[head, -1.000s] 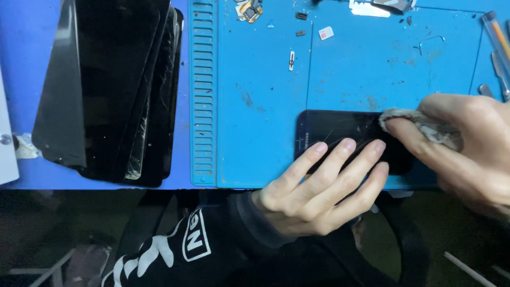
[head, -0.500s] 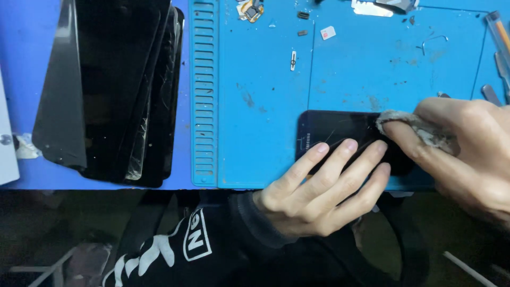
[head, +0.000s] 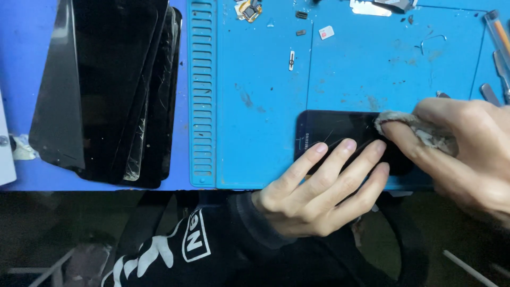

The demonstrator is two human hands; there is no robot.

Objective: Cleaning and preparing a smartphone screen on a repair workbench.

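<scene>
Seen from your head camera: your left hand [head: 324, 191] lies flat, fingers spread, pinning a black cracked phone screen [head: 340, 133] at the near edge of the blue repair mat [head: 255, 95]. Your right hand [head: 467, 154] pinches a grey cloth [head: 419, 130] against the glass. Stacked black screens [head: 111, 85] lie far left.

My right hand [head: 467, 154] slides the grey cloth [head: 409, 127] slightly leftward over the cracked phone screen [head: 334, 130], covering more glass; my left hand [head: 319, 191] barely shifts its fingertips.
</scene>
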